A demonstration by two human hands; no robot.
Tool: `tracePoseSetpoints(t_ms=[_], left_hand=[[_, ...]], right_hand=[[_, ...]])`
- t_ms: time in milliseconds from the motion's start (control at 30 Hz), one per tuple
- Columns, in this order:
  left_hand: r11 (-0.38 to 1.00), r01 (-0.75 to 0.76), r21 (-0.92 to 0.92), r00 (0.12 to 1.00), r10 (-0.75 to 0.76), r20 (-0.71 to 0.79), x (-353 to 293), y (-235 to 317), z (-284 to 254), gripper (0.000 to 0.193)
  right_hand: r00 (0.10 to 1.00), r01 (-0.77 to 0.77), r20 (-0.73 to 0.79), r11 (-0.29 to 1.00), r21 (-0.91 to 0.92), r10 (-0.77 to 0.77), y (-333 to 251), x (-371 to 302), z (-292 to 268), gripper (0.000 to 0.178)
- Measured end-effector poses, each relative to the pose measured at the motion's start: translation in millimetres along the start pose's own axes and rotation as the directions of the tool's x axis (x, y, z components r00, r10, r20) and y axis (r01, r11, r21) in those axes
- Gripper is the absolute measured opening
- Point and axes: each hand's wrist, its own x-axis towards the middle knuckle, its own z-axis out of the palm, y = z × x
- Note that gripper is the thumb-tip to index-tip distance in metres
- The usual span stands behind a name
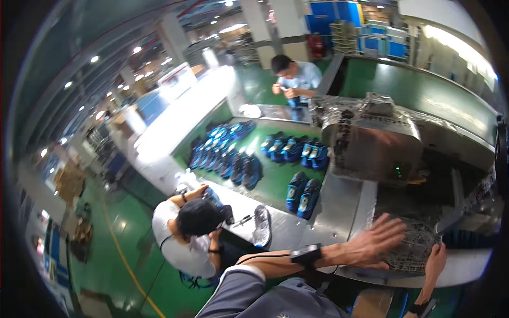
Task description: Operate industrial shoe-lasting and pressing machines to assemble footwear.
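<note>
My left hand (377, 241) reaches over the metal table with its palm down and fingers spread. It lies over the left edge of a flat grey piece with a mesh-like pattern (416, 246); whether it touches cannot be told. My right hand (436, 261) grips the right edge of that piece, thumb side up. The piece lies in front of the dark opening (424, 199) of a metal-clad machine (371, 138). Its exact kind is unclear.
Blue and black shoes (302, 195) stand in rows on a green conveyor belt (265, 183). A seated co-worker (183, 233) handles a blue shoe at left, near a grey sole-shaped piece (262, 225). Another person (298, 79) works beyond the belt. A dark bar (466, 209) slants beside my right hand.
</note>
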Motion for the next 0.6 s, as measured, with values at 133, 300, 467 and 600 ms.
tracePoseSetpoints(t_ms=[133, 300, 467, 600], left_hand=[[0.997, 0.052, 0.056, 0.974, -0.063, 0.216, -1.1, -0.5, 48.8, 0.089], [0.997, 0.058, 0.058, 0.980, -0.068, 0.185, 5.4, 3.3, 56.4, 0.083], [0.994, 0.057, 0.089, 0.988, -0.069, 0.140, 1.2, 6.5, 59.9, 0.080], [0.994, 0.055, 0.090, 0.990, -0.066, 0.126, 3.2, 9.1, 56.8, 0.077]], right_hand=[[0.993, 0.090, -0.068, 0.995, -0.044, -0.093, 32.6, 15.5, 14.3, 0.063], [0.989, 0.099, -0.113, 0.995, -0.016, -0.100, 36.7, 15.8, 11.9, 0.059], [0.989, 0.140, -0.063, 0.989, 0.048, -0.137, 46.5, 23.0, 17.9, 0.059], [0.964, 0.227, -0.133, 0.973, -0.039, -0.230, 49.4, 23.3, 18.4, 0.057]])
